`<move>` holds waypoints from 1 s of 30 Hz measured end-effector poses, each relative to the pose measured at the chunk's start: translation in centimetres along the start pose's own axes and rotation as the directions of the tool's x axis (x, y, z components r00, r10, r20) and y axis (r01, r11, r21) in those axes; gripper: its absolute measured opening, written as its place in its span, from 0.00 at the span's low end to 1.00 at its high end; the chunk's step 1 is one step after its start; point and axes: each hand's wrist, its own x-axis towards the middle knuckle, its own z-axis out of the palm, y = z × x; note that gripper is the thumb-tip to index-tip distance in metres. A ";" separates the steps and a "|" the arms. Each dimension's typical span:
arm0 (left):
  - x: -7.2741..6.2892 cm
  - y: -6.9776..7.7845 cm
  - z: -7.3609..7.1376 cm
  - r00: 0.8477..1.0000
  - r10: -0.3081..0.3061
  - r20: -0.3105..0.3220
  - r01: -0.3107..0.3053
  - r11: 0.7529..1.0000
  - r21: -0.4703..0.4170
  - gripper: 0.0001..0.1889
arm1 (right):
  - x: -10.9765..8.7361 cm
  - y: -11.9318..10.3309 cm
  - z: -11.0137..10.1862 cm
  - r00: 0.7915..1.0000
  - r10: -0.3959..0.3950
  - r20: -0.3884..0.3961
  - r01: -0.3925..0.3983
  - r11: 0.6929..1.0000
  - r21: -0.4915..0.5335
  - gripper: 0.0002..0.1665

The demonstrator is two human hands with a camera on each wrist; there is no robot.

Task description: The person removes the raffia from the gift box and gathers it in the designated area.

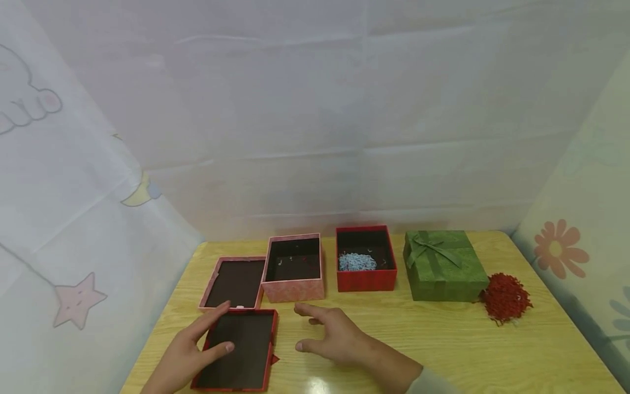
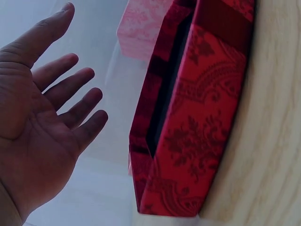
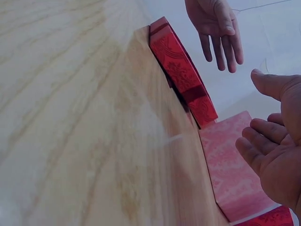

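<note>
My left hand (image 1: 189, 345) hovers over the left side of a red box lid (image 1: 238, 350), which lies on the table with its dark inside facing up. In the left wrist view that hand (image 2: 51, 113) has its fingers spread and holds nothing; the patterned side of the red lid (image 2: 197, 127) is beside it. My right hand (image 1: 339, 336) is in the air right of the lid, thumb and fingers apart, touching nothing. The right wrist view shows a pink box (image 3: 235, 169) behind the right hand's fingers (image 3: 263, 141).
Behind the red lid lies a pink lid (image 1: 235, 282), with an open pink box (image 1: 295, 290) beside it. A red box (image 1: 366, 280) holds pale blue shredded paper (image 1: 356, 262). Further right are a closed green box (image 1: 445, 268) with a bow and a red shred pile (image 1: 506, 298).
</note>
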 end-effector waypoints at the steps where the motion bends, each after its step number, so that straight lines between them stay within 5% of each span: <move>1: 0.2 0.2 0.1 1.000 0.004 -0.004 -0.004 1.000 -0.002 0.41 | -0.1 0.0 -0.2 1.000 -0.004 -0.006 0.004 1.000 -0.001 0.44; 5: 0.9 0.9 0.7 0.997 0.059 -0.039 -0.063 0.992 -0.111 0.38 | -0.3 0.2 -1.2 0.999 -0.032 -0.026 0.032 0.999 -0.021 0.44; 8: 1.5 1.4 1.3 0.985 0.145 -0.090 -0.161 0.966 -0.203 0.35 | -0.4 0.4 -1.9 0.998 -0.048 -0.037 0.046 0.998 -0.048 0.44; 12: 2.4 2.4 2.1 0.963 0.220 -0.156 -0.247 0.952 -0.181 0.33 | -0.7 0.5 -2.8 0.997 -0.043 -0.065 0.038 0.997 -0.071 0.44; 17: 3.6 3.8 2.7 0.954 0.246 -0.170 -0.267 0.957 -0.116 0.31 | -1.2 0.2 -4.1 0.993 0.000 -0.115 -0.010 0.997 -0.082 0.43; 24: 5.0 5.0 3.5 0.955 0.257 -0.145 -0.277 0.951 -0.137 0.30 | -1.2 0.1 -6.1 0.980 -0.100 -0.170 0.080 0.989 -0.122 0.33; 30: 6.4 6.3 4.3 0.947 0.276 -0.163 -0.302 0.939 -0.164 0.29 | -1.4 -0.4 -7.9 0.972 -0.081 -0.222 0.048 0.987 -0.150 0.32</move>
